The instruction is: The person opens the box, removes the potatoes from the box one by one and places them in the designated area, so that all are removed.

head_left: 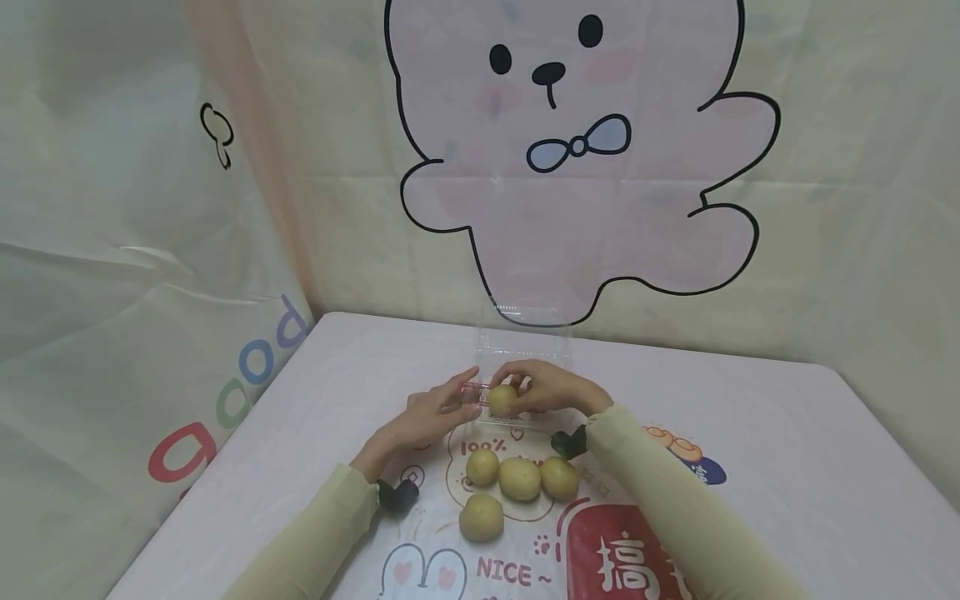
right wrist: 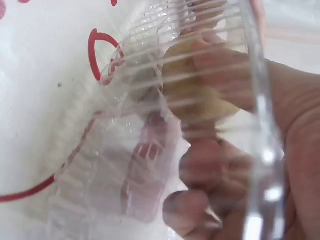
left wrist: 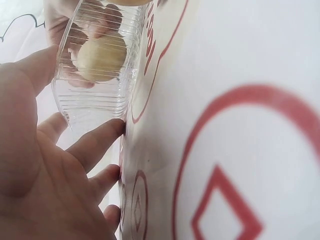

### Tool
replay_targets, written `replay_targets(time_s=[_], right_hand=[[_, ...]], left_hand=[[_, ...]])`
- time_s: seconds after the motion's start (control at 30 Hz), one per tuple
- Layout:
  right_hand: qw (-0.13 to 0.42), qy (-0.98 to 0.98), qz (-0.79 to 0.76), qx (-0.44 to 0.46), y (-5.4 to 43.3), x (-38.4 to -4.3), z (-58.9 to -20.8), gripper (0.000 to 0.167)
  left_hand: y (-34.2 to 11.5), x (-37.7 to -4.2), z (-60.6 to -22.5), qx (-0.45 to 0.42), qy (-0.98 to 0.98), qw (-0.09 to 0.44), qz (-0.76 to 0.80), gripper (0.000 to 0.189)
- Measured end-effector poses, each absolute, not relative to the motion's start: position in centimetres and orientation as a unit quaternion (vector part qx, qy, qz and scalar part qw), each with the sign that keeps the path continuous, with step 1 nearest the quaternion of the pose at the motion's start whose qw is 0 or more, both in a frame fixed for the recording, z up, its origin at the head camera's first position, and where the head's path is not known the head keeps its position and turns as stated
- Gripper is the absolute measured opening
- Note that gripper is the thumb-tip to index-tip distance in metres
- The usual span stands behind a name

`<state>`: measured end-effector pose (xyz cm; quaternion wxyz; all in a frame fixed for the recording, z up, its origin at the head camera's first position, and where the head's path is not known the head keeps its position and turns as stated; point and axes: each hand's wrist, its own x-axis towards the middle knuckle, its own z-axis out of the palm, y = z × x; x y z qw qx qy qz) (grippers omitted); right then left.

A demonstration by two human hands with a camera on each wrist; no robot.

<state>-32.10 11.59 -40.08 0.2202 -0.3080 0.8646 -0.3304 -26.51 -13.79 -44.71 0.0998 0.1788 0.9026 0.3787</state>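
A clear plastic clamshell box (left wrist: pixel 92 97) stands on the table, its ridged lid (head_left: pixel 523 340) raised at the back. Inside the box, my right hand (head_left: pixel 553 387) pinches a round yellow potato (head_left: pixel 502 401) between thumb and fingers. In the right wrist view the potato (right wrist: pixel 195 85) shows through the box's ridged wall. My left hand (head_left: pixel 429 414) is at the box's left side with fingers spread, the thumb and a finger at its rim and other fingertips down at the tabletop. Several loose potatoes (head_left: pixel 520 479) lie on the near side of the box.
The white table (head_left: pixel 750 433) has a printed cover with red lettering and cartoon drawings. A printed curtain (head_left: pixel 352 250) hangs behind the table and another along its left. Dark wrist mounts (head_left: pixel 397 497) sit on both sleeves.
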Motion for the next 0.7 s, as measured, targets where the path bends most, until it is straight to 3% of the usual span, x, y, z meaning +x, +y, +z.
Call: replay_targets(time_s=[0.7], right_hand=[[0.147, 0.866, -0.353, -0.322, 13.3, -30.9, -39.5, 0.045]], left_hand=[[-13.8, -26.4, -44.4, 0.177, 0.901, 0.111, 0.380, 0.071]])
